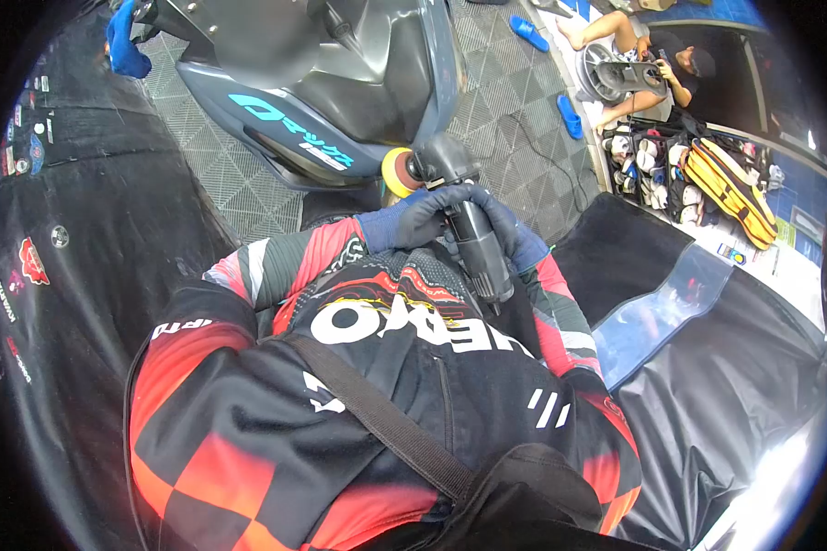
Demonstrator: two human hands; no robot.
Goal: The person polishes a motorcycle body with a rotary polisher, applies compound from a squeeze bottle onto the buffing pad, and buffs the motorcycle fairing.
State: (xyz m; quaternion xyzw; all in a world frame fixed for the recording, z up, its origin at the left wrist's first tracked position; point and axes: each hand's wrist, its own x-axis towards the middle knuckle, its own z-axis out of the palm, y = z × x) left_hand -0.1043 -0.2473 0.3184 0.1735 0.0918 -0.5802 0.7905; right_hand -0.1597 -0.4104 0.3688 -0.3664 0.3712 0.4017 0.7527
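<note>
A black cordless-looking polisher [481,246] is held in front of my chest, its head tilted toward a dark grey scooter [368,101]. The round yellow-and-orange pad [398,172] is close to the scooter's lower body panel; I cannot tell whether they touch. My left hand [418,219], in a dark glove, is closed around the polisher near its head. My right hand [501,225], also gloved, wraps the polisher's body from the other side. The fingers partly overlap and hide the grip. Turquoise and white lettering runs along the scooter panel.
Grey patterned tiles [496,83] cover the floor, with a thin cable [547,156] and blue slippers [570,117] on it. Another person [675,69] sits at upper right, handling a wheel part. Bottles fill a rack [652,165] beside a yellow-black bag [730,193]. Black covers flank me.
</note>
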